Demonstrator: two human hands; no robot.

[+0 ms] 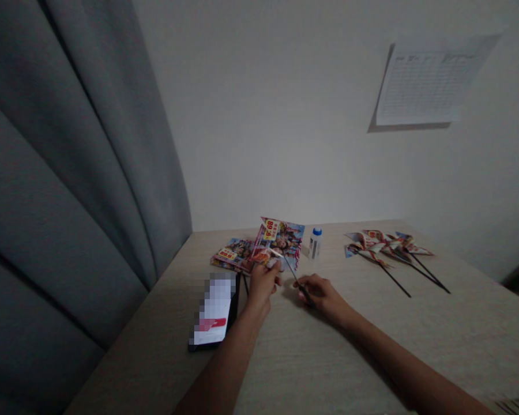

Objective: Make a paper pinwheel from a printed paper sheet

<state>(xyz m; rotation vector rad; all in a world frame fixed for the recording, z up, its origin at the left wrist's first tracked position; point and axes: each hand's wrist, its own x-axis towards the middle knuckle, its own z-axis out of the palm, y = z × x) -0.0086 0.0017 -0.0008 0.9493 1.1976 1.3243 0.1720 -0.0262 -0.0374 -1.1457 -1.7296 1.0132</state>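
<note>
My left hand (264,282) is closed on the lower edge of a colourful printed paper sheet (281,236), which it holds up off the table. My right hand (322,294) grips scissors (294,275) by their dark handle. The metal blades point up and left, reaching the lower part of the sheet; I cannot tell whether they are cutting into it. Just behind the left hand lies a stack of similar printed sheets (233,253), partly covered by the held one.
A phone (211,311) with its screen lit lies left of my left forearm. A small white bottle with a blue cap (315,243) stands behind my hands. Several paper pinwheels (374,245) on black sticks lie at the right. A grey curtain (90,144) hangs along the table's left side.
</note>
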